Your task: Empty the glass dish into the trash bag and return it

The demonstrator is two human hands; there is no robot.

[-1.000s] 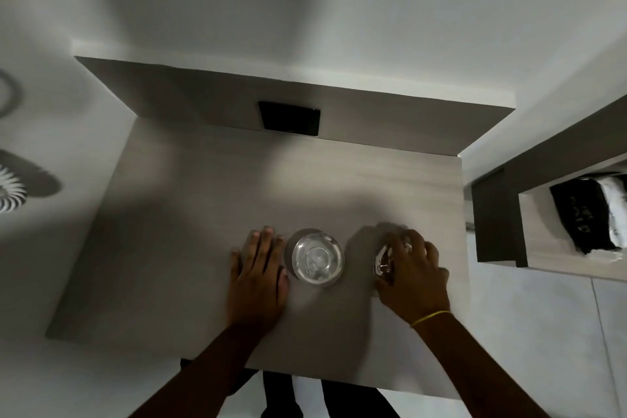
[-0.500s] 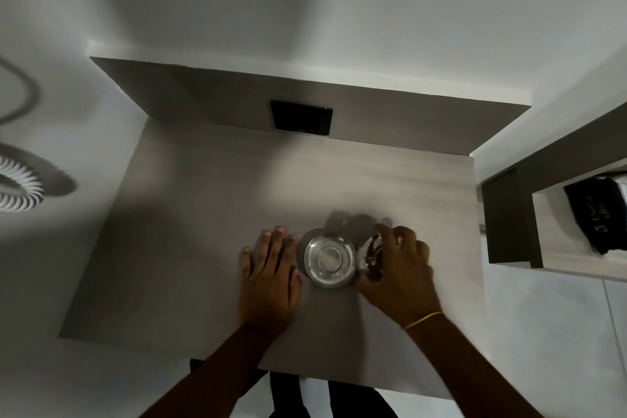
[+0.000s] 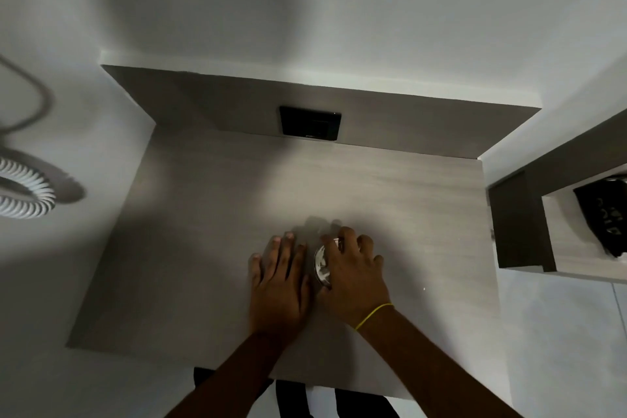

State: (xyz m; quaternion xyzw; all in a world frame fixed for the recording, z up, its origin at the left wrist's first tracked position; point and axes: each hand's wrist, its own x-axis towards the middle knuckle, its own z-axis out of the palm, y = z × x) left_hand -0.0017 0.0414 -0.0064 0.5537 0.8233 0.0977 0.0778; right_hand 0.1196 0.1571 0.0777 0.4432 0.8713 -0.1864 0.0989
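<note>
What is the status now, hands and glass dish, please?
Left hand flat on table, empty. Right hand covering glass dish; grip unclear. Nothing in the way.

Only one thing carries lettering: a black bag [image 3: 605, 217] lying in the shelf opening at the far right has pale characters printed on its side. They are turned sideways and blurred, so no word or number on it can be made out. Nothing else bears readable text.

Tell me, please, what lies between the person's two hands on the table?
In the head view, the glass dish sits between the left hand and right hand, whose fingers cover most of it.
</note>
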